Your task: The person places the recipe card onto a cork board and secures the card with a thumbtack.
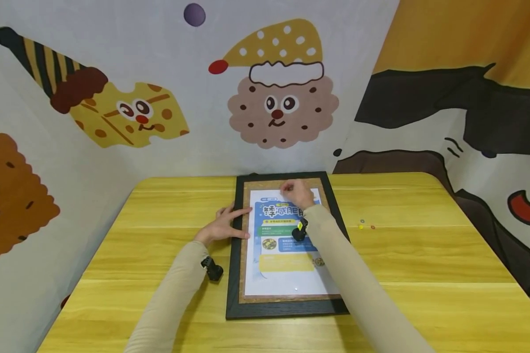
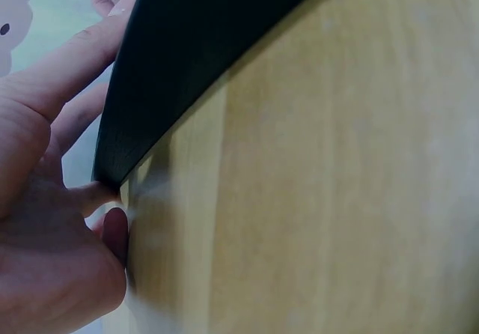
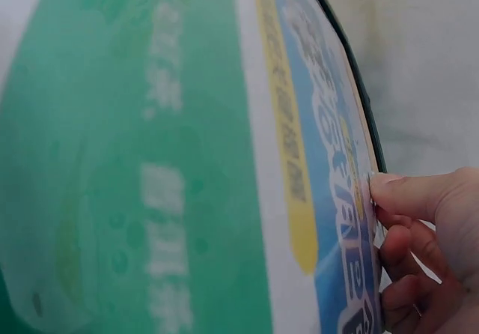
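A printed sheet (image 1: 287, 282), blue, green and yellow, lies on a cork board (image 1: 291, 298) in a black frame (image 1: 287, 310). My left hand (image 1: 218, 227) rests across the frame's left side, index finger and thumb spread onto the sheet's edge. In the left wrist view, its fingers reach over the dark frame (image 2: 179, 57). At the sheet's top middle, my right hand (image 1: 298, 193) has thumb and forefinger together. The right wrist view shows the thumb (image 3: 404, 192) on a tiny pale thing, seemingly a thumbtack, mostly hidden; the other fingers are curled.
Small blue-grey, yellow (image 1: 360, 227) and red (image 1: 373, 227) pieces, probably thumbtacks, lie on the wooden table (image 1: 424, 255) right of the frame. One pale dot (image 1: 296, 289) shows at the sheet's bottom middle. Behind the table hangs a cartoon-printed cloth (image 1: 159, 49).
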A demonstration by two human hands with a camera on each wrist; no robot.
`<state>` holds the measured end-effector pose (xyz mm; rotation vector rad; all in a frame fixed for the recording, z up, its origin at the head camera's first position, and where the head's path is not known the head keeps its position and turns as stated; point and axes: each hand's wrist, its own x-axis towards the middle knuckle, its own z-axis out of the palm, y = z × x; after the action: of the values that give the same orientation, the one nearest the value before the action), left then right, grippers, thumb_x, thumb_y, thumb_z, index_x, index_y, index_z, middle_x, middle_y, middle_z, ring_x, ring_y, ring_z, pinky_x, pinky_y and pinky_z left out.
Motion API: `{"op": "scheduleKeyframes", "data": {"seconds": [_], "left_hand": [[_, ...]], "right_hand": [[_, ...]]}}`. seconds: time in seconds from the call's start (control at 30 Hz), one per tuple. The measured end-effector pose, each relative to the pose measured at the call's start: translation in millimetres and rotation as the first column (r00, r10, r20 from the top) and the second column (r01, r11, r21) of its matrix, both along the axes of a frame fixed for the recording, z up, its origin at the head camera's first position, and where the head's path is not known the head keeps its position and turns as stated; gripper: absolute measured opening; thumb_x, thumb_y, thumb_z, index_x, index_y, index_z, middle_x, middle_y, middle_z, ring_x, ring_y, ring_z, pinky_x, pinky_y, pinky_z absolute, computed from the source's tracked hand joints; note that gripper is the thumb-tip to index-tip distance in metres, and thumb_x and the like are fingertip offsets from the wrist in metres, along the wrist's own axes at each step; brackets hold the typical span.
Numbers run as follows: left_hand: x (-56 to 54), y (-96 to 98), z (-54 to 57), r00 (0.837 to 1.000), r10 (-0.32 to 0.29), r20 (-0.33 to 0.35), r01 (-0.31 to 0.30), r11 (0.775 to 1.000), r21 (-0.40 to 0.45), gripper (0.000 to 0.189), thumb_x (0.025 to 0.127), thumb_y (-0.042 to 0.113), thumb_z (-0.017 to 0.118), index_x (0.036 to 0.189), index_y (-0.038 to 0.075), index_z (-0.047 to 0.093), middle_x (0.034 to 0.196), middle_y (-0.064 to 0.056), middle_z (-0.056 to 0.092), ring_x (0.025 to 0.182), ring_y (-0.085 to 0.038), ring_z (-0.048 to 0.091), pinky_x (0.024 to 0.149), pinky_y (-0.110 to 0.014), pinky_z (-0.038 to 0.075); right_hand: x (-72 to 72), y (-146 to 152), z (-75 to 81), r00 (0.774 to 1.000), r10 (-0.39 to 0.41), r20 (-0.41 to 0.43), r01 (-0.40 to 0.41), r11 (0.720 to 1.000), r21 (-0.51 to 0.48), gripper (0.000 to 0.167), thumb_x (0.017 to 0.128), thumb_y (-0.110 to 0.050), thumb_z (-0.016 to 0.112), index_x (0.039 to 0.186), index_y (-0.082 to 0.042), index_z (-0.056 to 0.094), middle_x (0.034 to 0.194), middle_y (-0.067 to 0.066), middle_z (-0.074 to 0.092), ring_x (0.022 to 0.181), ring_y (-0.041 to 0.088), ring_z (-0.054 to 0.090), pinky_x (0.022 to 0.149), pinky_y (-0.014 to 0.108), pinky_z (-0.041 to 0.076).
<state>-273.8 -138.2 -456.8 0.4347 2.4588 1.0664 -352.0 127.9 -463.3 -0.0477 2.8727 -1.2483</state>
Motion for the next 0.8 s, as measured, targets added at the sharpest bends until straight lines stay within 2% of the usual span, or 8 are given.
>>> {"op": "scheduleKeyframes", "data": {"seconds": [0.23, 0.53, 0.8], "left_hand": [[0.4, -0.2, -0.7, 1.0, -0.005, -0.006, 0.005, 1.0, 0.008, 0.085, 0.079, 0.033, 0.081, 0.151, 0.024, 0.037, 0.159, -0.019, -0.006, 0.14, -0.044, -0.01, 0.103, -0.071, 0.01], [1.4, 0.2, -0.2, 1.0, -0.007, 0.001, 0.007, 1.0, 0.011, 0.084, 0.079, 0.033, 0.081, 0.151, 0.025, 0.037, 0.159, -0.018, -0.006, 0.14, -0.043, -0.01, 0.103, -0.07, 0.01], [0.8, -1.7, -1.1, 1.0, -0.006, -0.011, 0.006, 1.0, 0.009, 0.084, 0.079, 0.034, 0.081, 0.151, 0.025, 0.037, 0.159, -0.018, -0.006, 0.14, -0.044, -0.01, 0.103, -0.071, 0.011]], "right_hand": [[2.3, -3.3, 3.0, 1.0, -0.018, -0.014, 0.018, 1.0, 0.023, 0.006, 0.087, -0.015, 0.071, 0.092, -0.013, 0.074, 0.093, 0.003, 0.066, 0.088, 0.021, 0.056, 0.084, 0.041, 0.041], [0.2, -5.2, 7.6, 0.993, -0.067, 0.095, 0.069, 0.997, -0.021, 0.006, 0.088, -0.015, 0.071, 0.092, -0.012, 0.074, 0.096, 0.005, 0.065, 0.093, 0.024, 0.054, 0.089, 0.045, 0.04], [0.1, -11.7, 13.5, 0.989, -0.105, 0.102, 0.103, 0.994, 0.03, 0.005, 0.087, -0.017, 0.071, 0.09, -0.013, 0.074, 0.093, 0.004, 0.065, 0.09, 0.024, 0.055, 0.086, 0.045, 0.038]]}}
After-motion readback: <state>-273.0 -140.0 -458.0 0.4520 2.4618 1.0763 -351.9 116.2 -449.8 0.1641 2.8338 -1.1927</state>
